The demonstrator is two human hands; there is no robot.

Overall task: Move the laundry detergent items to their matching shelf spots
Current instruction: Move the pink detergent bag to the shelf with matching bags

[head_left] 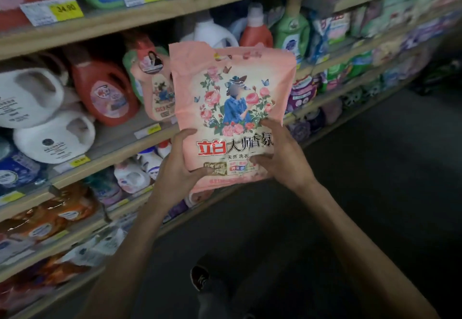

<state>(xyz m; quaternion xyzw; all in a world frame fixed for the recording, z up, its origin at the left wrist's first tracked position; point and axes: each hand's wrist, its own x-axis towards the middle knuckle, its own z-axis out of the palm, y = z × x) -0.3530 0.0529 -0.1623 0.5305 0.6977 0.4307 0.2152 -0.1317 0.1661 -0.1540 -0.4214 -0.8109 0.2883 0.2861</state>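
Observation:
A pink detergent pouch (232, 98) with a rose print and red lettering is held upright in front of the shelves. My left hand (178, 168) grips its lower left corner, and my right hand (280, 155) grips its lower right side. Just behind it on the middle shelf (120, 141) stands a pink bottle (153, 88) with the same flower print. The pouch's bottom edge is partly hidden by my fingers.
Red jug (105, 91) and white jugs (32, 96) stand left on the middle shelf; white, red and green bottles sit behind the pouch. Lower shelves hold several bags and pouches. Yellow price tags (66, 8) line the shelf edges. Dark floor and my shoe (200, 277) lie below.

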